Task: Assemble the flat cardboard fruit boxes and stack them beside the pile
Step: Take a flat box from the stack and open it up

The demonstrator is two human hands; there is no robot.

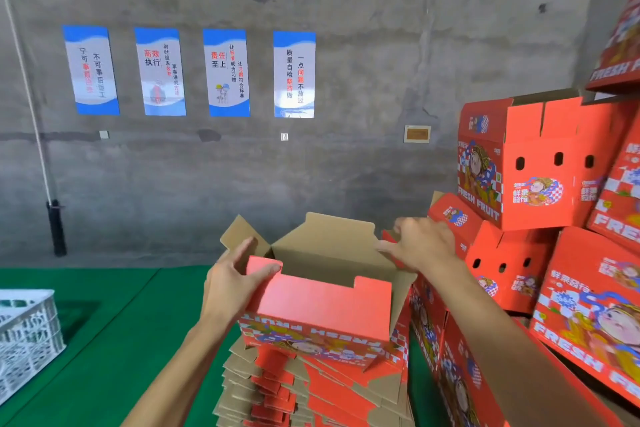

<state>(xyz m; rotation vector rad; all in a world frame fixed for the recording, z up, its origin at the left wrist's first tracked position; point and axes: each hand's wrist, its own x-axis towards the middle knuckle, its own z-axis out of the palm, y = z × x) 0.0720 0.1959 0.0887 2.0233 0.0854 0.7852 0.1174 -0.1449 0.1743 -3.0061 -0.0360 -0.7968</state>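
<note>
An opened red fruit box (pixel 322 308) with a brown inside stands upside down on the pile of flat boxes (pixel 311 388), its flaps up. My left hand (pixel 235 284) grips the near left corner flap, thumb on the red outside. My right hand (pixel 422 243) holds the right end flap at the box's far right corner. Assembled red boxes (pixel 530 166) are stacked at the right, some tilted.
A grey concrete wall with several posters (pixel 294 74) is ahead. Green floor covering (pixel 104 340) lies below. A white plastic crate (pixel 24 333) stands at the left edge. A black post with a white rope (pixel 57 229) stands by the wall on the left.
</note>
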